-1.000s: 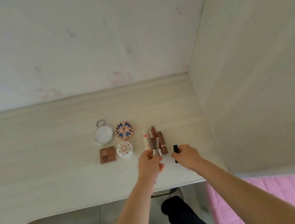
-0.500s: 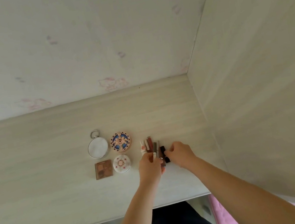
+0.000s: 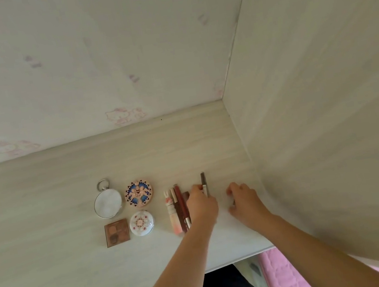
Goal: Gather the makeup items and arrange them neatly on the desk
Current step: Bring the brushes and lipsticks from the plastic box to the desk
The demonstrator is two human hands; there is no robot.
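On the pale surface (image 3: 49, 244), near the right wall | four flat pieces in a two-by-two block: round mirror (image 3: 108, 204), patterned compact (image 3: 139, 193), eyeshadow palette (image 3: 117, 232), white compact (image 3: 141, 223) | at least four slim tubes (image 3: 178, 208) side by side | left hand (image 3: 202, 207) fingers pinch one pencil (image 3: 204, 183) | right hand (image 3: 244, 200) fingers curled; cannot tell if holding anything

Blue-and-orange patterned compact (image 3: 139, 193), brown palette (image 3: 117, 232)

Makeup items (image 3: 179, 208) seemingly aligned on desk (image 3: 40, 195)
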